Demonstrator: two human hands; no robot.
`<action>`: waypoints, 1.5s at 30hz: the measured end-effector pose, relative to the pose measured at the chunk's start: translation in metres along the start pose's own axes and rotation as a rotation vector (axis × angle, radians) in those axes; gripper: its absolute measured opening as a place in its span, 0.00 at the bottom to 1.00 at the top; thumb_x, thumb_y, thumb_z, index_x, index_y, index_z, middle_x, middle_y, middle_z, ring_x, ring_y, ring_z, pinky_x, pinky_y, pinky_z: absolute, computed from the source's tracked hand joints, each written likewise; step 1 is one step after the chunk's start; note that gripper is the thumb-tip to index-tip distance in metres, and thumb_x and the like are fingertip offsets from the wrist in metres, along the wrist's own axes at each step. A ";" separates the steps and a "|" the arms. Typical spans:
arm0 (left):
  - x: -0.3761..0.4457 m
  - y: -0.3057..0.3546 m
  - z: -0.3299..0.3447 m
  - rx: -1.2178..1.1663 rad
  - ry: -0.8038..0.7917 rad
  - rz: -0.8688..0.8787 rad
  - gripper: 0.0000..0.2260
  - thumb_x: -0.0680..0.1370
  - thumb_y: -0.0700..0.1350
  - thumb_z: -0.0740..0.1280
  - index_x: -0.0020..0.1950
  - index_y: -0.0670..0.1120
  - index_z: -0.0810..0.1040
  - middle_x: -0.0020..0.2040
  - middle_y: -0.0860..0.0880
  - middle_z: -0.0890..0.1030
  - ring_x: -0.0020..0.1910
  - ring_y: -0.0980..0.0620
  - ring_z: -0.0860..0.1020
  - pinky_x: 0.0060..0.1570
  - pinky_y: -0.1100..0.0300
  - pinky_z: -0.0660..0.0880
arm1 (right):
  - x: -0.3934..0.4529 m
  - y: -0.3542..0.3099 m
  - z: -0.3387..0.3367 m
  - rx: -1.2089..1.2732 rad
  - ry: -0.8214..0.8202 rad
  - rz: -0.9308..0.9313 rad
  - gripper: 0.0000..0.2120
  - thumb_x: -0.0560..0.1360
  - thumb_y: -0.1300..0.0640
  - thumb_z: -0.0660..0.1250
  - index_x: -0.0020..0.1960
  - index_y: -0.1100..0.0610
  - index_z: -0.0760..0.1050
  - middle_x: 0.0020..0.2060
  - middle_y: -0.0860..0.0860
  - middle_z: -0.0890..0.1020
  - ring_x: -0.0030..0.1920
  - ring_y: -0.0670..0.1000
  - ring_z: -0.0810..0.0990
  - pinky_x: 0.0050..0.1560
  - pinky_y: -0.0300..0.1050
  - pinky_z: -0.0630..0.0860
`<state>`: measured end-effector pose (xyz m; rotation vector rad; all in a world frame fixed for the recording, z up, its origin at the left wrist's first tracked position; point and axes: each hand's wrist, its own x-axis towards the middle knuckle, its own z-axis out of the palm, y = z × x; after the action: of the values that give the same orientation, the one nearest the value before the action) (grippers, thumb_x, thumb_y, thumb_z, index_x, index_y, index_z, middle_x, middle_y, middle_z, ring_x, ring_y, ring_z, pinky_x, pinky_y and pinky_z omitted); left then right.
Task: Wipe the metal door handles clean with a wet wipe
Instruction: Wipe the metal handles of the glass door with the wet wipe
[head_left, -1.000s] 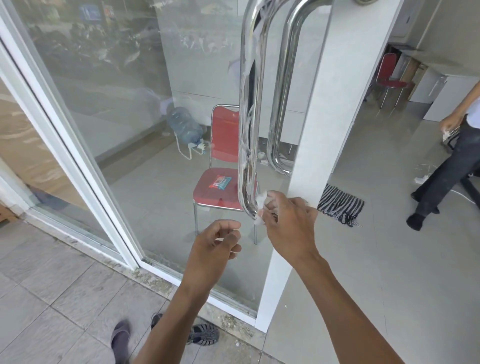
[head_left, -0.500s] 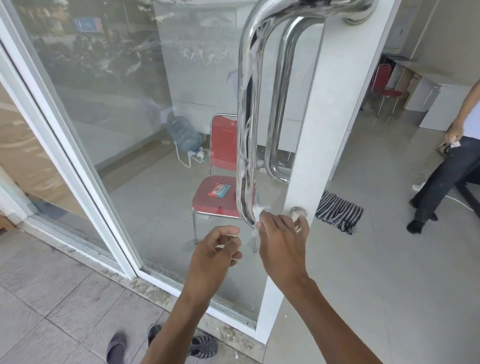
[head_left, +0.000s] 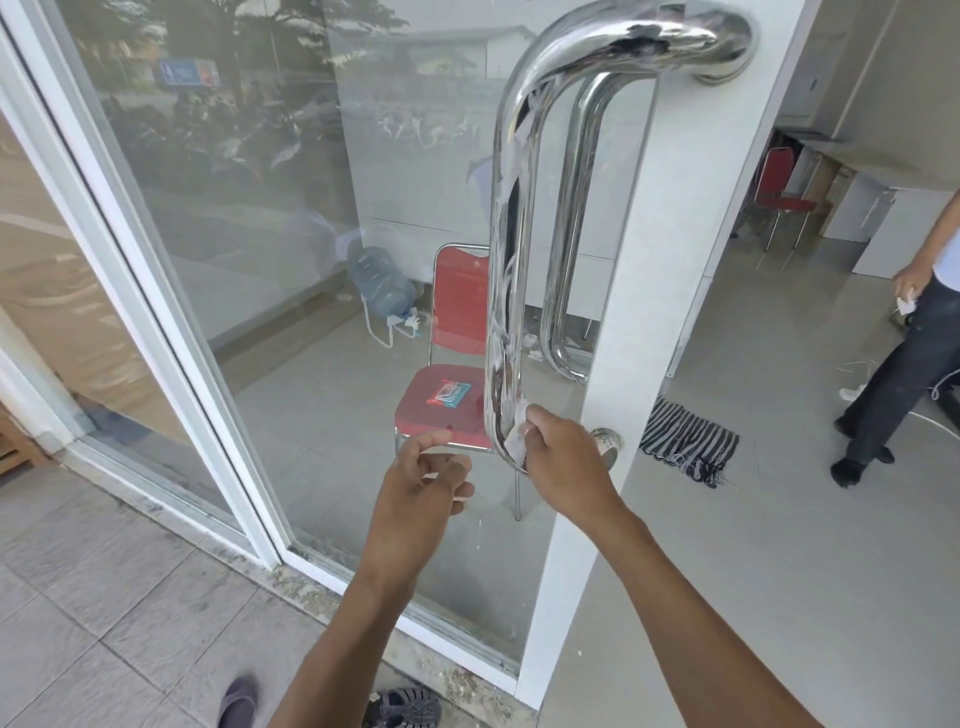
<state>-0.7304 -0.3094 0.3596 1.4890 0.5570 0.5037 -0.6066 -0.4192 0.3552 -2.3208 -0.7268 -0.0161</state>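
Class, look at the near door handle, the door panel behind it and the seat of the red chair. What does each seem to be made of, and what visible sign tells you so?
Near door handle: polished metal, probably stainless steel; mirror-like reflections along the tube.
Door panel: clear glass; the room shows through and the street reflects in it.
Red chair: padded seat, likely vinyl or fabric, on a shiny metal tube frame; the covering cannot be told apart.

Outer door handle (head_left: 506, 260) mounted on glass door (head_left: 311, 260), inner handle (head_left: 566, 234) behind glass. Right hand (head_left: 563, 467) w/ wet wipe (head_left: 517, 436) at outer handle's lower bend; left hand (head_left: 426, 478) just left, apart. Chair (head_left: 452, 364) behind glass; wipe pack (head_left: 448, 392) on seat.
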 end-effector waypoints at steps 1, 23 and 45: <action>0.002 0.002 0.002 0.001 0.007 0.002 0.09 0.80 0.43 0.66 0.60 0.49 0.76 0.51 0.46 0.81 0.43 0.52 0.83 0.44 0.60 0.80 | 0.008 -0.003 -0.004 0.124 -0.017 0.027 0.15 0.81 0.62 0.55 0.36 0.52 0.60 0.29 0.50 0.70 0.33 0.47 0.72 0.36 0.48 0.62; 0.051 0.017 0.028 0.029 -0.100 -0.184 0.17 0.85 0.55 0.53 0.56 0.50 0.79 0.53 0.49 0.83 0.52 0.52 0.81 0.54 0.53 0.77 | 0.018 0.002 -0.015 0.409 -0.170 0.027 0.12 0.79 0.68 0.54 0.51 0.63 0.76 0.37 0.57 0.77 0.35 0.53 0.72 0.42 0.47 0.70; 0.015 -0.031 0.044 -0.135 0.080 0.120 0.13 0.83 0.47 0.61 0.49 0.59 0.83 0.43 0.58 0.82 0.44 0.59 0.76 0.51 0.59 0.74 | 0.013 0.017 0.005 0.645 0.119 -0.053 0.22 0.78 0.66 0.55 0.53 0.41 0.77 0.51 0.39 0.80 0.53 0.30 0.75 0.50 0.22 0.65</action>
<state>-0.6915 -0.3351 0.3283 1.3835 0.4884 0.6836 -0.5880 -0.4196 0.3438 -1.6710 -0.6193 0.0493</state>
